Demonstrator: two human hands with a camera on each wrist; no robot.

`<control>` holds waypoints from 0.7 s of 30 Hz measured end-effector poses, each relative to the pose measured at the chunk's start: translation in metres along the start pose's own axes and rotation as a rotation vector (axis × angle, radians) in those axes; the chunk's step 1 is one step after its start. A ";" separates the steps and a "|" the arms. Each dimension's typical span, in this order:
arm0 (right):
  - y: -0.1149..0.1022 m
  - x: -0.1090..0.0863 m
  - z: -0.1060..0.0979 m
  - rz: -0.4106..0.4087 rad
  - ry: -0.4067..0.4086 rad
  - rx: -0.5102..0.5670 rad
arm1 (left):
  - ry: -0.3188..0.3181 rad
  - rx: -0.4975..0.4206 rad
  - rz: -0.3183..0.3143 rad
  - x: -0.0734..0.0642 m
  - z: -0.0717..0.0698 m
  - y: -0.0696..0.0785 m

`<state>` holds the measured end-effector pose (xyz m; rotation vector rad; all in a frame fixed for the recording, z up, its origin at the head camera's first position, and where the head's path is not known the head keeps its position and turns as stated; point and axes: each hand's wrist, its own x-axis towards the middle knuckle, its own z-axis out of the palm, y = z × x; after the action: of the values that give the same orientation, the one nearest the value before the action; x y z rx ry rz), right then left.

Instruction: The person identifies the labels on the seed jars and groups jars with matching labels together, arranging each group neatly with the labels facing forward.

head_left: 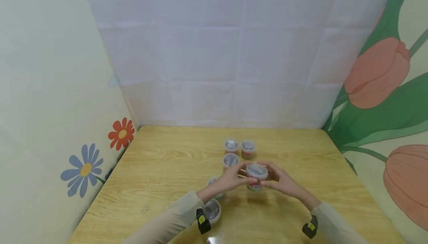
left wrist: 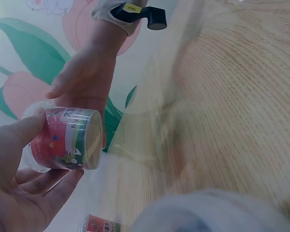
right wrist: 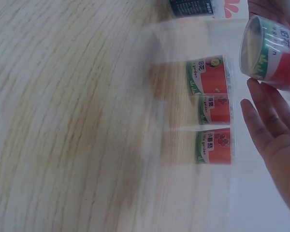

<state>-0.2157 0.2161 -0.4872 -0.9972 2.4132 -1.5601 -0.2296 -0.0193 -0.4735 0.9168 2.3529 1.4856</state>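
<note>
Cup (head_left: 256, 177) is held upright (lid (head_left: 257, 169) up), long axis near-vertical.

Place: an indoor nook, we judge, enclosed on three sides; we cannot tell whether it belongs to a home, a shop or a studio.
Left wall (head_left: 43, 80): pale, and on it we see a blue daisy (head_left: 86, 169) and a red daisy (head_left: 122, 134).
Right wall (head_left: 414, 9): big pink tulips (head_left: 378, 73) with green leaves (head_left: 394, 106).
White sheet (head_left: 200, 50): hung across the back, its fold creases plain to us.
Table (head_left: 160, 162): wood-grained, spanning our view between the flowered walls.
</note>
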 end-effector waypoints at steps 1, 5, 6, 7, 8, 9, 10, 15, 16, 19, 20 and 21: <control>0.001 0.000 0.000 -0.017 -0.001 0.007 | 0.002 0.003 -0.006 0.000 0.000 0.000; 0.003 -0.002 0.001 -0.049 0.003 0.028 | 0.002 -0.010 -0.039 0.000 -0.002 0.000; 0.003 -0.003 0.001 -0.060 0.004 0.028 | 0.000 -0.016 -0.047 0.001 -0.002 0.000; 0.004 -0.003 0.001 -0.065 0.005 0.031 | -0.002 -0.016 -0.048 0.001 -0.002 0.000; 0.004 -0.003 0.001 -0.073 0.007 0.033 | -0.004 -0.025 -0.052 0.001 -0.002 0.000; 0.004 -0.003 0.001 -0.081 0.009 0.039 | -0.005 -0.033 -0.057 0.001 -0.002 0.000; 0.004 -0.003 0.001 -0.087 0.012 0.041 | -0.005 -0.036 -0.060 0.001 -0.002 0.000; 0.006 -0.004 0.003 -0.059 0.048 0.046 | 0.010 -0.064 -0.086 0.001 -0.003 0.001; 0.006 -0.004 0.004 -0.046 0.057 0.048 | 0.014 -0.068 -0.090 0.000 -0.003 0.001; 0.008 -0.005 0.005 -0.021 0.081 0.058 | 0.025 -0.092 -0.101 -0.001 -0.003 0.000; 0.008 -0.004 0.006 -0.013 0.089 0.065 | 0.029 -0.104 -0.101 -0.001 -0.003 -0.001; 0.008 -0.004 0.006 -0.013 0.094 0.075 | 0.030 -0.112 -0.106 -0.001 -0.004 -0.001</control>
<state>-0.2138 0.2161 -0.4979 -0.9485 2.3932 -1.7251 -0.2307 -0.0230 -0.4729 0.7367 2.2736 1.5810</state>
